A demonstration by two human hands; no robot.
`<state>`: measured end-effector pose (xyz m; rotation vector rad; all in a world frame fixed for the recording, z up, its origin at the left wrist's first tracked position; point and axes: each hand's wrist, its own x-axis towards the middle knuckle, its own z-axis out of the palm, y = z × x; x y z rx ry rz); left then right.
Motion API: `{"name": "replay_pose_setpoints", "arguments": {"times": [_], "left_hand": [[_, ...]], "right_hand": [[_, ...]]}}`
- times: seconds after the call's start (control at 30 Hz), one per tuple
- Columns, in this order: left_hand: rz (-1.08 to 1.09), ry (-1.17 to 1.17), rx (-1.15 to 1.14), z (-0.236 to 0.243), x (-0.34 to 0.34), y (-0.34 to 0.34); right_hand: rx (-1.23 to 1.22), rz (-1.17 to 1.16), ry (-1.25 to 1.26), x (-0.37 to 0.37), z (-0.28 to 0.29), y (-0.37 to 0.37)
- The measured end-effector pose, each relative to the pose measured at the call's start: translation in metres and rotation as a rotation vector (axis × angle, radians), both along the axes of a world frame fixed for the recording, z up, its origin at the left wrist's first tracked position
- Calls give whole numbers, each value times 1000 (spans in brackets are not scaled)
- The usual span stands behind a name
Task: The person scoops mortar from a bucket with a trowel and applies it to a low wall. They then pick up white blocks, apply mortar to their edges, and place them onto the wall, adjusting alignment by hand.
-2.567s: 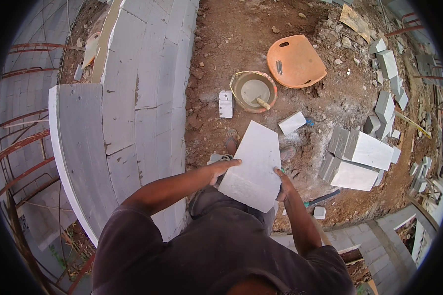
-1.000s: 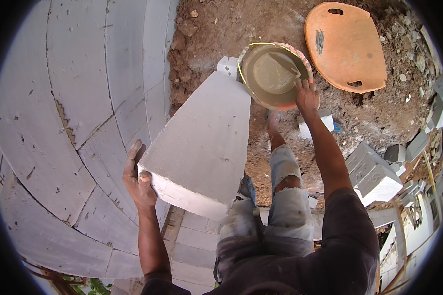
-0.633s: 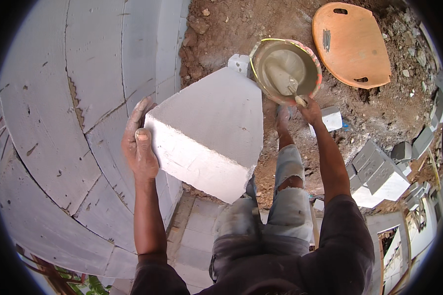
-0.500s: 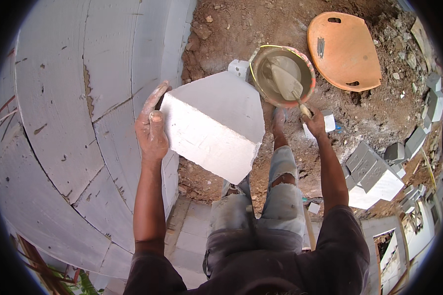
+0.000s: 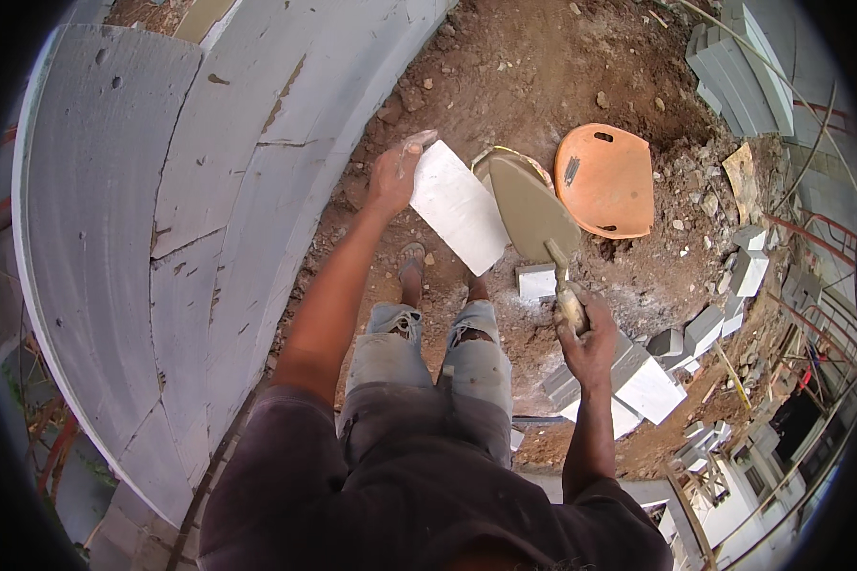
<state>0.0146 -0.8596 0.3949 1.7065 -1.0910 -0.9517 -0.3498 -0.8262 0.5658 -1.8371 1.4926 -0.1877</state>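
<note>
My left hand (image 5: 395,179) is closed on the far left side of a white building block (image 5: 459,209), which hangs tilted above the ground. In my right hand (image 5: 590,341) is the handle of a trowel (image 5: 535,211). The trowel's broad blade is coated with grey-brown wet mortar and points away from me, close beside the block's right edge. Behind the blade stands a bucket (image 5: 526,162), mostly hidden, with only part of its rim showing.
A tall wall of grey blocks (image 5: 186,181) curves along my left. An orange plastic board (image 5: 606,190) with slots lies on the dirt beyond the bucket. A small white block piece (image 5: 536,282), stacked blocks (image 5: 628,385) and another stack (image 5: 741,71) lie to the right.
The trowel has come out of the bucket and nearer me, its blade now raised beside the block. My left hand has carried the block away from the wall. My view has shifted.
</note>
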Motion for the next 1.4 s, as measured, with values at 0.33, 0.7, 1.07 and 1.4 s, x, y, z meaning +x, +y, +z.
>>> {"name": "replay_pose_setpoints", "arguments": {"times": [0.33,0.7,1.07,1.4], "left_hand": [[399,349,-180,-41,2,5],[569,427,-92,-34,15,2],[590,468,-112,-44,17,-1],[598,447,-96,-40,3,-3]], "right_hand": [[-228,228,353,118,4,17],[-248,257,319,130,17,44],[-205,213,356,123,26,59],[-116,-60,240,98,-16,15]]}}
